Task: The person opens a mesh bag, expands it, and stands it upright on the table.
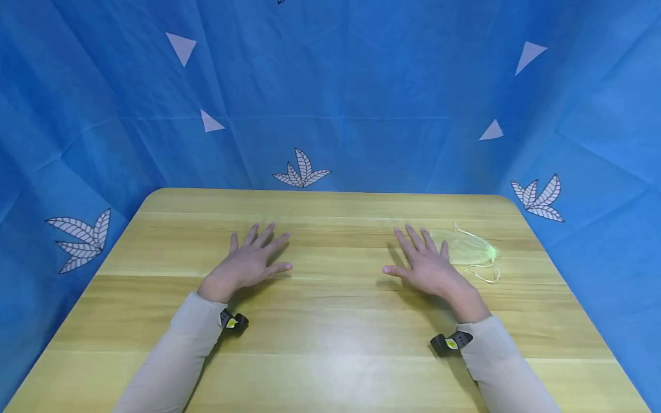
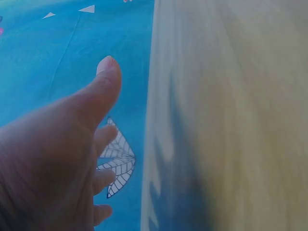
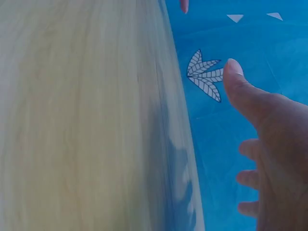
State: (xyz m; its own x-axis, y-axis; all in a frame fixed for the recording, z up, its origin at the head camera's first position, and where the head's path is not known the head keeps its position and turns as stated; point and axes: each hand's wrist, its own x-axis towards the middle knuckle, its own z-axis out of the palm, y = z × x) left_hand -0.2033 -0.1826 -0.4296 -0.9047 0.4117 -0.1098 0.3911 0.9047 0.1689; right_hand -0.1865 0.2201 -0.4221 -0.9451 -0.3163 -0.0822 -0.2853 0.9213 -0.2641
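Both hands are held palm down over the wooden table with fingers spread. My left hand (image 1: 245, 265) is left of the middle and holds nothing. On the other side, my right hand (image 1: 428, 268) has its little finger overlapping the left end of a pale green sheer drawstring pouch (image 1: 462, 248) in the head view. The pouch lies flat, its gathered neck and loose cords toward the right. In the left wrist view the left thumb (image 2: 108, 79) stands out from the palm; the right wrist view shows the right thumb (image 3: 238, 84) likewise. Neither wrist view shows the pouch.
The light wooden table (image 1: 330, 321) has rounded far corners. A blue cloth (image 1: 330, 86) with white leaf and triangle prints hangs behind it and at both sides. Dark wrist straps with small cameras sit at the left cuff (image 1: 206, 315) and right cuff (image 1: 482, 330).
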